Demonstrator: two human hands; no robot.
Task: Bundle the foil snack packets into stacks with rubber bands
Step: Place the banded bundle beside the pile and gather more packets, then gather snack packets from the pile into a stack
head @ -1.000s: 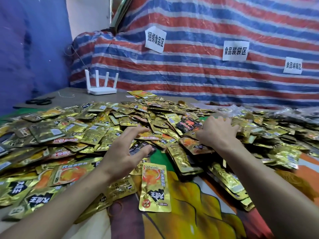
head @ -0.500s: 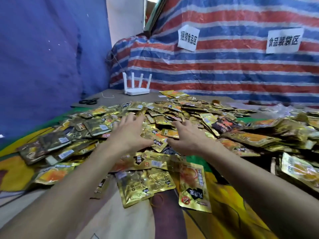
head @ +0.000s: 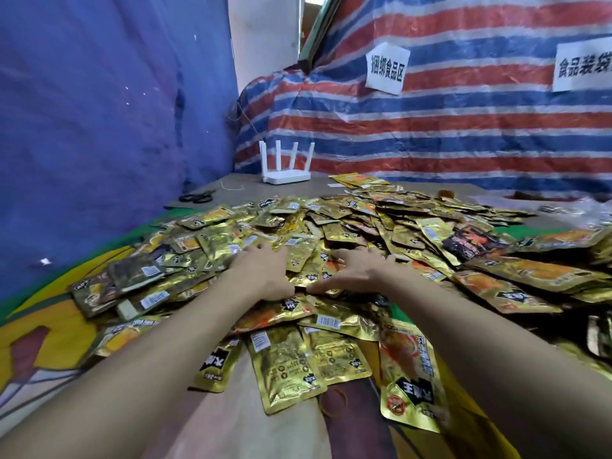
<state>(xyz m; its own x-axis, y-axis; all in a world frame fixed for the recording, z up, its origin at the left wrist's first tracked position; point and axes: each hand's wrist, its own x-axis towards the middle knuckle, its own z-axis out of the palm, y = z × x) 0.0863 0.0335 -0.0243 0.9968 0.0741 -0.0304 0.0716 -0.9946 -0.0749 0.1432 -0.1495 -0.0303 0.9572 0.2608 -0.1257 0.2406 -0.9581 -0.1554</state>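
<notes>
While both forearms reach in from the near edge, the left grip (head: 265, 273) and the right grip (head: 357, 270) lie palm-down side by side on the heap of foil snack packets (head: 364, 226), well on the viewer's side of the white router (head: 286, 167) and roughly in line with it. Each grip is released: the fingers are spread and nearly straight, pressing on the top packets without closing round any of them. The two thumbs point toward each other and almost meet over a gold packet. How far the fingertips dig in between the packets I cannot tell.

The heap covers most of the tabletop (head: 238, 190) nearer than the router and stretches away to the router's right. Most packets are gold, lying overlapped at every angle; one black and red packet (head: 470, 243) sits nearer than the router and far to its right. Nearest the viewer, a few packets lie flat between the forearms, among them an orange-printed packet (head: 410, 376) on a colourful printed cloth (head: 49, 342).

Black scissors (head: 197, 197) lie left of the router and slightly nearer. Behind the router hangs a red, white and blue striped tarpaulin (head: 463, 127), with two paper signs (head: 385, 67) above and right of the router. A blue sheet (head: 99, 111) fills the wall to the router's left.
</notes>
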